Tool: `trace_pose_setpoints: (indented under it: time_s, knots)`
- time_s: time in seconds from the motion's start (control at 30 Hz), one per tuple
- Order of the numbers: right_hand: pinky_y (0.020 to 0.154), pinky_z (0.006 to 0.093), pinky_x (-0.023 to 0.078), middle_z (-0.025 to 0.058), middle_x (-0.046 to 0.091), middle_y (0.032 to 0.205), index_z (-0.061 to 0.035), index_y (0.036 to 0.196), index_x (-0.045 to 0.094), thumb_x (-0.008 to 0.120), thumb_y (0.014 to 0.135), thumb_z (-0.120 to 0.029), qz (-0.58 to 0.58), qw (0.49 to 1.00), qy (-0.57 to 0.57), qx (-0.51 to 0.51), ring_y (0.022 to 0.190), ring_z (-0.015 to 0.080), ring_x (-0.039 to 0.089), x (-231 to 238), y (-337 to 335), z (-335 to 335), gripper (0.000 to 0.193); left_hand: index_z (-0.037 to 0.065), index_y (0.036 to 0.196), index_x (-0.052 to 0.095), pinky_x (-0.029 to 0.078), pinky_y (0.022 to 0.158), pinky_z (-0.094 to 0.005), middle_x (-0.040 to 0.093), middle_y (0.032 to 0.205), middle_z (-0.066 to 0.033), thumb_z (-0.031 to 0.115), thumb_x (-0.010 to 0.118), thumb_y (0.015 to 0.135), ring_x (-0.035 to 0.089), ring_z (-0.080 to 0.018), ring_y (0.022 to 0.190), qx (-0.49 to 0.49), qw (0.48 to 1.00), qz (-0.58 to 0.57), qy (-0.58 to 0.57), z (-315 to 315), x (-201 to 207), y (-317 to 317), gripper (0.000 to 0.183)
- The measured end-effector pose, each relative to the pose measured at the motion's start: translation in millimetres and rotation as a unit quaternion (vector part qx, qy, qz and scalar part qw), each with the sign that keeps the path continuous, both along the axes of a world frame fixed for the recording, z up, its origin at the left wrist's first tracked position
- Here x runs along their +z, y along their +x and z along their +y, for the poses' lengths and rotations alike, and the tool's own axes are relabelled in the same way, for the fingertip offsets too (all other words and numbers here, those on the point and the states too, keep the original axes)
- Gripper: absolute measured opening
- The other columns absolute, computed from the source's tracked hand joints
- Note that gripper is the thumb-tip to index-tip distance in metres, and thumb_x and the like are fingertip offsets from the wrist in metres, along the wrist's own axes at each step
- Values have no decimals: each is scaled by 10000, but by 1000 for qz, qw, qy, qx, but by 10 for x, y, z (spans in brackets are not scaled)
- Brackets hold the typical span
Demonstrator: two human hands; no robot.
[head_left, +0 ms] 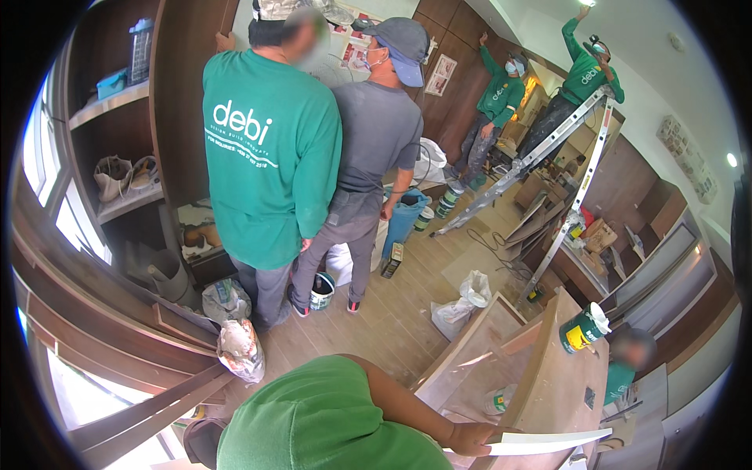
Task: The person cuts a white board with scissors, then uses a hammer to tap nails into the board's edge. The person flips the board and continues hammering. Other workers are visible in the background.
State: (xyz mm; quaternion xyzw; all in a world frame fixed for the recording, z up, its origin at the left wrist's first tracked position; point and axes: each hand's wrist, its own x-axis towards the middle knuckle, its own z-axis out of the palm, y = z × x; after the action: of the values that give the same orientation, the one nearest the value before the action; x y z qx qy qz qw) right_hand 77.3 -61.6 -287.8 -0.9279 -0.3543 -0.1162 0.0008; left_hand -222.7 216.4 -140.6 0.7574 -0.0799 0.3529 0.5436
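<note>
A green short sleeve fills the bottom of the head view, and my bare left forearm runs from it toward the right. My left hand [470, 439] is closed around the near end of a long, thin white strip [552, 444]. The strip points right, across the near end of a brown wooden cabinet [534, 384]; whether it touches the wood I cannot tell. On the cabinet top stands a green paint can [583, 329] with a yellow patch and something white over its rim. A smaller white and green tub [500, 399] sits beside the cabinet top, lower down. My right hand is out of sight.
Two people [270, 157] stand ahead on the left. Another stands by the far wall, one is up on an aluminium ladder [548, 145], and one is low behind the cabinet. White sacks [462, 305], a bucket [322, 291], cables and planks [157, 407] lie about the floor.
</note>
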Motion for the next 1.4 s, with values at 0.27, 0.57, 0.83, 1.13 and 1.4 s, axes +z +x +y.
trace_pose_setpoints:
  time_s: [0.27, 0.57, 0.83, 1.13, 1.4]
  knots:
    - [865, 498, 507, 228, 723, 970, 49, 943, 735, 535, 967, -275, -24, 999, -47, 4, 941, 395, 664, 56, -10, -16, 382, 12, 1566, 338, 338, 1182, -371, 522, 1503, -198, 49, 515, 797, 495, -309, 1387, 1, 1000, -25, 0, 12, -89, 39, 790]
    - [834, 493, 528, 249, 725, 922, 64, 911, 732, 535, 958, -238, 72, 991, 113, -29, 893, 399, 679, 322, -277, 85, 364, 24, 1576, 322, 369, 1156, -370, 543, 1472, -198, 50, 505, 802, 517, -303, 1358, 3, 1000, -22, -20, 4, -74, 14, 796]
    - [820, 493, 540, 263, 716, 908, 91, 905, 713, 570, 916, -201, 117, 975, 178, -57, 872, 406, 678, 427, -370, 135, 325, -7, 1548, 351, 368, 1156, -361, 561, 1437, -205, 49, 500, 813, 530, -298, 1331, -9, 997, 56, -51, 48, -47, -15, 752]
    - [812, 500, 537, 251, 717, 894, 78, 881, 713, 575, 908, -203, 81, 980, 174, -44, 861, 395, 679, 233, -227, 107, 314, -16, 1526, 378, 372, 1156, -372, 567, 1431, -210, 65, 504, 818, 539, -299, 1324, 19, 998, 39, -54, 56, -30, -8, 724]
    - [744, 515, 526, 267, 692, 815, 88, 852, 707, 559, 883, -165, 85, 980, 180, -23, 764, 417, 660, 452, -346, 173, 295, 8, 1538, 362, 406, 1131, -384, 579, 1411, -214, 69, 510, 820, 564, -310, 1297, 30, 997, 52, -55, 44, -132, 57, 735]
